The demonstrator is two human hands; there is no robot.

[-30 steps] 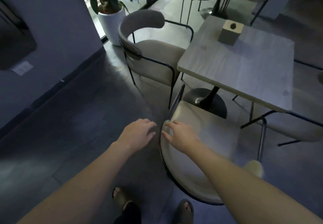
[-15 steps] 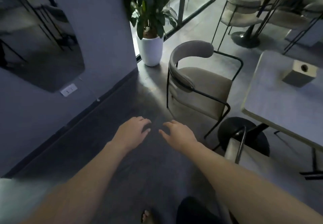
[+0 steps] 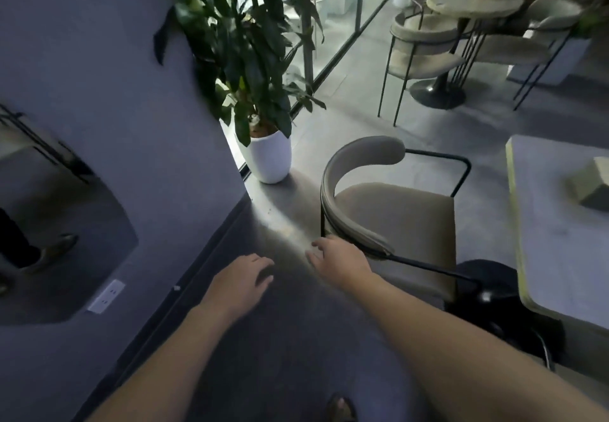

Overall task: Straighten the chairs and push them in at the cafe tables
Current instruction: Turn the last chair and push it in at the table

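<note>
At nine o'clock a dark mirror panel [image 3: 62,240] on the grey wall [image 3: 108,59] shows only smeared shapes, too blurred to read; a white socket plate [image 3: 106,296] sits just below it. The tall plant [image 3: 244,36] at eleven o'clock is cut off by the top edge, its stem rising out of a white pot [image 3: 268,158] that stands on the floor [image 3: 290,339] at the wall's corner.

Low in the middle, the left hand [image 3: 240,284] hangs palm down over the floor, fingers loosely spread, gripping nothing. The right hand [image 3: 339,258] is likewise open and empty — its fingertips come close to the near end of the chair's curved back, though contact cannot be made out.

The chair [image 3: 392,214] stands at one o'clock: beige padded seat, a beige backrest curling round it, a thin black metal frame. It faces the counter [image 3: 560,243] at three o'clock, with a gap of floor between seat and counter edge. The counter runs off the right side, and a pale block [image 3: 593,187] on it is half cut off and blurred. Its black round base [image 3: 494,293] shows under the near edge.

At one o'clock, further back, a round counter [image 3: 474,1] stands with more beige chairs [image 3: 421,45] around it — detail there is soft.
</note>
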